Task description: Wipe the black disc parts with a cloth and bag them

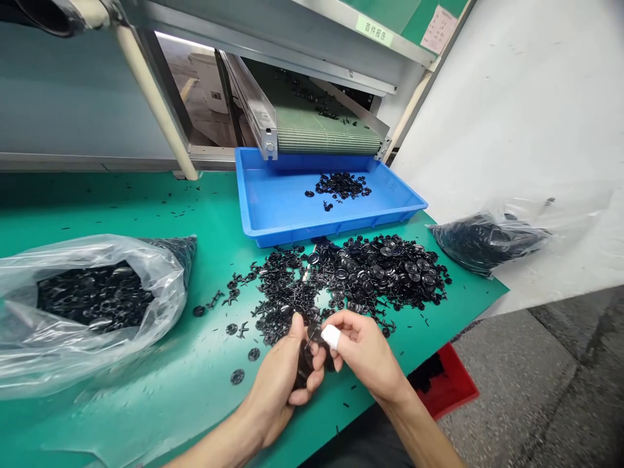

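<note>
Near the front edge of the green table, my left hand [285,370] curls around several black plastic parts [303,364]. My right hand [363,351], with a white wrap on one fingertip, pinches a round black plastic part [315,333] against those in the left. Both hands meet just in front of a wide pile of black round and branched plastic pieces [385,270]. A few loose black discs [237,376] lie flat to the left of my hands. My fingers partly hide the held parts.
A blue tray [297,231] with black parts stands under the end of a green conveyor belt [312,123]. Clear bags of black parts rest at left [166,292] and right [487,244]. Below the table's right edge is a red bin [453,383]. A metal frame spans overhead.
</note>
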`<state>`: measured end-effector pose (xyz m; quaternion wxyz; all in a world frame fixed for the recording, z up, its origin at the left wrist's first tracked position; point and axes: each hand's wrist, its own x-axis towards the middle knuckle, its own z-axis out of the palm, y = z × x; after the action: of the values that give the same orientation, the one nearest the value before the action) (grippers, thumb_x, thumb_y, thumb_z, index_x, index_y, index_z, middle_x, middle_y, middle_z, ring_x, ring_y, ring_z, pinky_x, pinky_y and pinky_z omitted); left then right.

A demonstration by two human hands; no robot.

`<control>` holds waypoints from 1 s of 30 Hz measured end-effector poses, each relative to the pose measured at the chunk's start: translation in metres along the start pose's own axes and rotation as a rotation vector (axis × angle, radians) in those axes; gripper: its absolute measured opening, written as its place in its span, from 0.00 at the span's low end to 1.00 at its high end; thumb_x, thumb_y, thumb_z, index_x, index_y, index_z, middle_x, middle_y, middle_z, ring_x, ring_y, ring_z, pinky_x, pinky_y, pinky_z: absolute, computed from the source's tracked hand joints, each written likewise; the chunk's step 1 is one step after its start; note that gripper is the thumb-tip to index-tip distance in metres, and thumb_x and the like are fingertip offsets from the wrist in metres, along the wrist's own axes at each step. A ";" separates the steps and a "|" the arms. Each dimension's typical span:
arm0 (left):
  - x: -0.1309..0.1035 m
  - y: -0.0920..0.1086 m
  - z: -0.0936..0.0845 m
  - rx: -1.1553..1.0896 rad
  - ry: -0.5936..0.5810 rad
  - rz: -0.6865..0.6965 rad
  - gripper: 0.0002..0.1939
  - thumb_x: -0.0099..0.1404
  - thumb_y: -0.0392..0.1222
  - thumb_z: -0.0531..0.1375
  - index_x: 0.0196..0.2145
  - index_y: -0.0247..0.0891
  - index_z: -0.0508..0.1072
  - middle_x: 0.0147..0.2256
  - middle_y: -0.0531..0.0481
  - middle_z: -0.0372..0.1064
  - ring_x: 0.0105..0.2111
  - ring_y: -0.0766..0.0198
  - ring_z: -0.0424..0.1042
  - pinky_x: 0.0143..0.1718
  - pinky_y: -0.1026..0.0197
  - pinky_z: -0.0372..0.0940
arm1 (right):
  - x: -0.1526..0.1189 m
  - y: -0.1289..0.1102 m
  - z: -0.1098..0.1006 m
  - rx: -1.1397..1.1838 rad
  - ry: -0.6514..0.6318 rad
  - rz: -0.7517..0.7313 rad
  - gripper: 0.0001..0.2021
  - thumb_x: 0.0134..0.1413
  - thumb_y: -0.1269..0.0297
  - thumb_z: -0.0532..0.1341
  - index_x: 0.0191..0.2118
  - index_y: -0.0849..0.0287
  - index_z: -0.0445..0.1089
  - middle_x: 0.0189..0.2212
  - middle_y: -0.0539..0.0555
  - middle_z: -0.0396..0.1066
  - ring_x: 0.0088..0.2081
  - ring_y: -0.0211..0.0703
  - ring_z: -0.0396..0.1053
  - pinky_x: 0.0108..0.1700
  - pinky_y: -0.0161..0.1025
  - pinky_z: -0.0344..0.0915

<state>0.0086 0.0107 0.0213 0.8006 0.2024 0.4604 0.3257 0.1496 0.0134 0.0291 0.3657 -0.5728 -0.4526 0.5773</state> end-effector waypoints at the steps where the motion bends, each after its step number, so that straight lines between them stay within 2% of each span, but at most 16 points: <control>1: 0.000 0.001 -0.001 -0.033 -0.002 -0.006 0.30 0.59 0.69 0.55 0.22 0.36 0.63 0.19 0.54 0.60 0.15 0.74 0.52 0.12 0.72 0.37 | -0.001 -0.001 -0.001 -0.027 0.056 0.006 0.05 0.53 0.65 0.58 0.33 0.62 0.68 0.18 0.46 0.66 0.19 0.33 0.62 0.22 0.31 0.61; 4: 0.001 0.004 -0.003 -0.069 -0.033 -0.025 0.29 0.59 0.69 0.55 0.22 0.38 0.61 0.18 0.57 0.57 0.15 0.74 0.51 0.12 0.72 0.36 | -0.004 -0.002 -0.007 -0.212 0.189 -0.024 0.06 0.55 0.65 0.57 0.32 0.61 0.68 0.19 0.46 0.64 0.19 0.33 0.61 0.22 0.31 0.59; 7: 0.002 0.005 -0.004 -0.063 -0.069 -0.031 0.29 0.60 0.68 0.54 0.22 0.38 0.60 0.17 0.58 0.54 0.15 0.75 0.49 0.12 0.72 0.35 | -0.009 -0.003 -0.013 -0.495 0.333 -0.216 0.06 0.56 0.67 0.55 0.32 0.59 0.69 0.26 0.50 0.68 0.25 0.37 0.65 0.26 0.33 0.61; 8: 0.002 0.006 -0.004 -0.066 -0.081 -0.035 0.28 0.61 0.68 0.55 0.22 0.38 0.60 0.18 0.59 0.54 0.15 0.75 0.49 0.12 0.72 0.34 | -0.011 -0.003 -0.014 -0.526 0.335 -0.264 0.06 0.56 0.68 0.55 0.32 0.59 0.69 0.28 0.51 0.68 0.27 0.37 0.65 0.27 0.32 0.61; 9: 0.002 0.006 -0.004 -0.057 -0.096 -0.042 0.28 0.61 0.67 0.56 0.23 0.38 0.60 0.18 0.59 0.53 0.15 0.76 0.48 0.12 0.72 0.34 | -0.013 -0.003 -0.015 -0.502 0.284 -0.274 0.07 0.57 0.69 0.54 0.32 0.59 0.69 0.28 0.51 0.68 0.27 0.37 0.66 0.28 0.32 0.61; 12: 0.002 0.004 -0.002 0.031 -0.127 -0.043 0.26 0.60 0.65 0.58 0.25 0.38 0.61 0.18 0.60 0.55 0.14 0.76 0.48 0.12 0.73 0.34 | -0.016 -0.002 -0.016 -0.261 0.003 -0.186 0.06 0.55 0.71 0.55 0.34 0.58 0.69 0.29 0.49 0.68 0.26 0.35 0.66 0.26 0.31 0.63; 13: 0.002 0.003 -0.002 0.068 -0.137 -0.038 0.25 0.59 0.65 0.58 0.26 0.39 0.61 0.18 0.60 0.55 0.14 0.76 0.48 0.12 0.73 0.34 | -0.017 0.000 -0.016 -0.212 -0.048 -0.174 0.06 0.53 0.72 0.56 0.34 0.58 0.70 0.29 0.49 0.68 0.26 0.35 0.67 0.26 0.30 0.63; 18: 0.002 -0.004 -0.008 0.302 -0.203 0.013 0.24 0.62 0.64 0.56 0.25 0.40 0.58 0.16 0.60 0.57 0.14 0.75 0.50 0.13 0.71 0.38 | -0.016 0.009 -0.018 -0.320 -0.100 -0.293 0.08 0.47 0.78 0.58 0.28 0.58 0.69 0.26 0.47 0.66 0.27 0.34 0.63 0.29 0.32 0.60; 22: 0.001 -0.004 -0.012 0.502 -0.252 0.008 0.23 0.65 0.64 0.52 0.28 0.40 0.61 0.15 0.60 0.55 0.14 0.73 0.51 0.15 0.69 0.43 | -0.014 0.012 -0.025 -0.302 -0.217 -0.271 0.15 0.45 0.80 0.57 0.38 0.56 0.70 0.25 0.45 0.66 0.26 0.33 0.63 0.29 0.30 0.60; 25: 0.001 -0.002 -0.010 0.568 -0.284 0.058 0.24 0.65 0.64 0.51 0.27 0.40 0.60 0.16 0.60 0.53 0.15 0.72 0.53 0.17 0.68 0.48 | -0.012 0.012 -0.026 -0.282 -0.270 -0.247 0.12 0.47 0.79 0.58 0.37 0.57 0.69 0.24 0.45 0.65 0.26 0.33 0.62 0.28 0.30 0.59; 28: 0.001 -0.003 -0.008 0.555 -0.260 0.087 0.24 0.65 0.65 0.50 0.27 0.41 0.59 0.16 0.61 0.51 0.16 0.70 0.54 0.18 0.66 0.51 | -0.009 0.011 -0.021 -0.243 -0.225 -0.236 0.05 0.53 0.74 0.58 0.34 0.58 0.68 0.20 0.44 0.61 0.22 0.32 0.60 0.25 0.30 0.57; 30: -0.001 -0.004 -0.009 0.518 -0.220 0.096 0.24 0.66 0.65 0.49 0.28 0.40 0.61 0.16 0.60 0.52 0.16 0.70 0.53 0.18 0.66 0.49 | -0.005 0.010 -0.018 -0.222 -0.209 -0.210 0.06 0.58 0.72 0.55 0.35 0.58 0.68 0.16 0.42 0.59 0.19 0.31 0.59 0.23 0.30 0.56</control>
<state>0.0022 0.0077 0.0149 0.7509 0.4561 0.4285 0.2109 0.1686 0.0069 0.0222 0.3095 -0.4959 -0.6064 0.5390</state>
